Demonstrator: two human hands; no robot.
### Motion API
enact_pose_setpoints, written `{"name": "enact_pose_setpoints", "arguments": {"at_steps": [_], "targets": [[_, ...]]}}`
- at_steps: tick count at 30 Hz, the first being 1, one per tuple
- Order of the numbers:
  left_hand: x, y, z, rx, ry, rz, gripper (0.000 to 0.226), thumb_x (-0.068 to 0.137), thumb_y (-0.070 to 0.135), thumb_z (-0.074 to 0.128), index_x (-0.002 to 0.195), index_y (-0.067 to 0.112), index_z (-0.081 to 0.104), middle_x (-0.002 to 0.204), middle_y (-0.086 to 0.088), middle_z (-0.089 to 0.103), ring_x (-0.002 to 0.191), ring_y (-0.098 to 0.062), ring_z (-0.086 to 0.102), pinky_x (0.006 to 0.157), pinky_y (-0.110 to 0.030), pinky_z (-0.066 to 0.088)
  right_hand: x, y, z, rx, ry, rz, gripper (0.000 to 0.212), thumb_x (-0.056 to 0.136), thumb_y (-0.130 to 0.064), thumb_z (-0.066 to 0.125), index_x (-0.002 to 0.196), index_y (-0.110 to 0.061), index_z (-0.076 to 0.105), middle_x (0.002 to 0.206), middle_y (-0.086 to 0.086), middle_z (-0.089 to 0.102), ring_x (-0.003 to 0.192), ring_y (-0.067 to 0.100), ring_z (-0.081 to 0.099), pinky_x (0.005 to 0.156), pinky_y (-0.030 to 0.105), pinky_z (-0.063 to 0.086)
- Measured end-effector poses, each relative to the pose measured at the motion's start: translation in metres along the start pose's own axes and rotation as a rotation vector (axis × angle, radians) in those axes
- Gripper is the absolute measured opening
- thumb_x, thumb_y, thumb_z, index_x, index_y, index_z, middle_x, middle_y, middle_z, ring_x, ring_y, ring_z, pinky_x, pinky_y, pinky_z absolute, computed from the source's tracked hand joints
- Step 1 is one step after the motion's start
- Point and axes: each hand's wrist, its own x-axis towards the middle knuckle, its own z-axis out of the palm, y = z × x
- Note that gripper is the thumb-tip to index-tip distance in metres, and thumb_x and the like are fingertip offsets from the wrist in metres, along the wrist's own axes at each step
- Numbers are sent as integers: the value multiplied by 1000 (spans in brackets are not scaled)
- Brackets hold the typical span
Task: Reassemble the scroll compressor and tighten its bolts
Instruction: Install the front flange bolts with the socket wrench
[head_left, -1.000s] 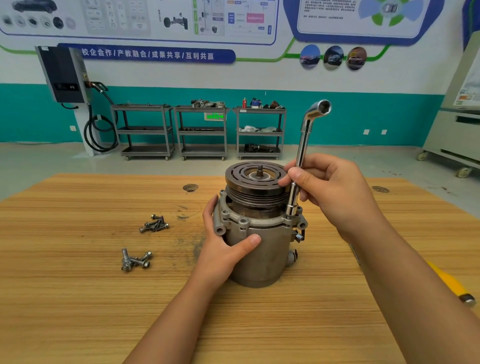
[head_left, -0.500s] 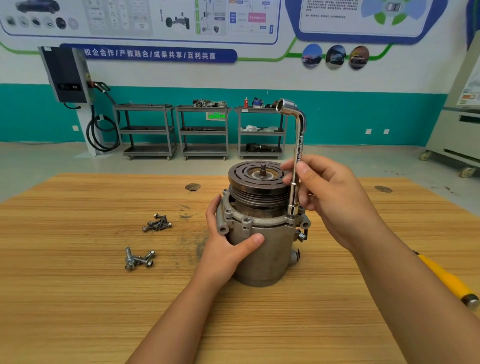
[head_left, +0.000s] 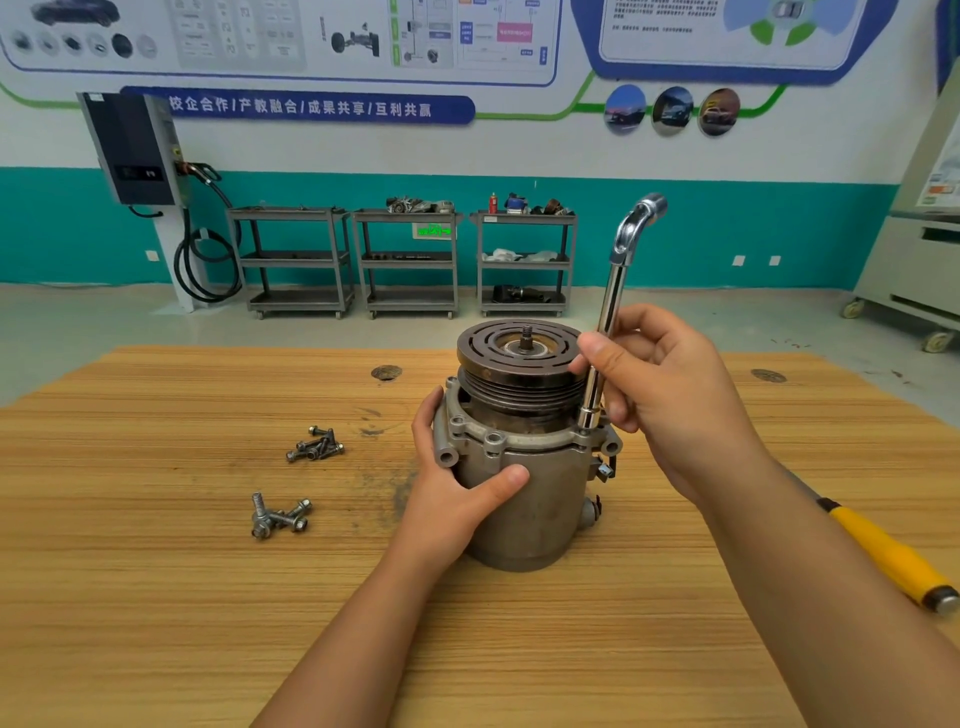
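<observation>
The grey scroll compressor (head_left: 524, 499) stands upright mid-table, its grooved pulley and slotted clutch plate (head_left: 519, 348) on top. My left hand (head_left: 452, 488) grips the housing's left side, thumb across the front. My right hand (head_left: 660, 384) holds the shaft of a chrome L-shaped socket wrench (head_left: 613, 291) between thumb and fingers. The wrench stands nearly upright, its lower socket seated on the flange at the right rim, where any bolt under it is hidden. Its bent upper end points right.
Two small piles of loose bolts lie on the wooden table (head_left: 156, 597) left of the compressor, one pile (head_left: 316, 446) farther back and one pile (head_left: 279, 515) nearer. A yellow-handled tool (head_left: 893, 558) lies at the right, partly under my right forearm. Shelving carts stand beyond the table.
The wrench has turned about its upright axis: its bent top pointed right, then left, and now points right again. My left hand and the compressor stay put.
</observation>
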Motion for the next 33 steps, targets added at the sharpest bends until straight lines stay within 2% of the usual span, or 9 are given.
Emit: {"name": "enact_pose_setpoints", "arguments": {"at_steps": [3,6,10,14,17,20,23,27,33], "targets": [[0,-1,-1,12,-5,-6,99,54,48,81,127,60,16,120,42,51,115,13,51,85,-6,44,0,0,-1,-19,-36,-1,16,99,-24,46,100,-26,62,76,-8,68,45,4,46,41,16,37],[1,-1,-2,13,-6,-10,100,54,49,82,128,61,15,115,46,51,112,16,51,82,-4,44,-1,1,-1,-19,-32,-7,29,102,-18,37,96,-26,64,76,-9,68,45,3,45,42,15,37],[1,-2,-1,1,-11,-10,100,55,48,82,129,60,16,116,45,51,113,14,52,83,-5,44,-1,2,0,11,-13,-10,23,100,-14,41,90,-19,61,76,-8,71,42,4,45,39,15,37],[1,-2,-1,-1,-4,-10,100,55,47,82,129,59,16,119,42,51,115,12,52,83,-6,44,-1,1,1,49,-8,5,8,96,-18,50,93,-14,57,81,-2,73,38,6,44,37,17,37],[1,-3,-1,3,-3,-7,100,55,48,82,129,60,16,122,39,52,117,10,52,86,-8,45,-1,1,3,51,-6,16,6,93,-20,54,91,-14,56,78,-1,73,36,6,40,36,17,34],[1,-3,-1,3,0,-3,102,54,47,83,130,59,17,128,34,50,121,7,50,94,-14,44,-1,2,5,50,10,17,5,94,-19,55,90,-16,57,72,-4,70,36,4,37,36,15,33],[2,-3,-2,10,-1,-6,101,54,48,83,129,62,17,126,37,50,120,9,50,91,-11,44,-3,4,5,20,1,11,13,97,-20,49,96,-20,62,76,-8,68,39,4,40,38,15,34],[1,-3,-2,12,-4,-8,99,55,48,82,127,63,16,121,41,51,118,11,50,87,-8,45,-6,7,3,89,-20,18,28,101,-13,40,95,-22,65,79,-8,69,41,5,42,38,16,35],[1,-2,-1,15,-5,-6,99,55,49,81,128,61,15,119,43,51,117,12,50,86,-6,44,-7,9,4,85,9,12,20,98,-12,46,92,-20,63,84,-7,71,40,5,43,36,16,36]]}}
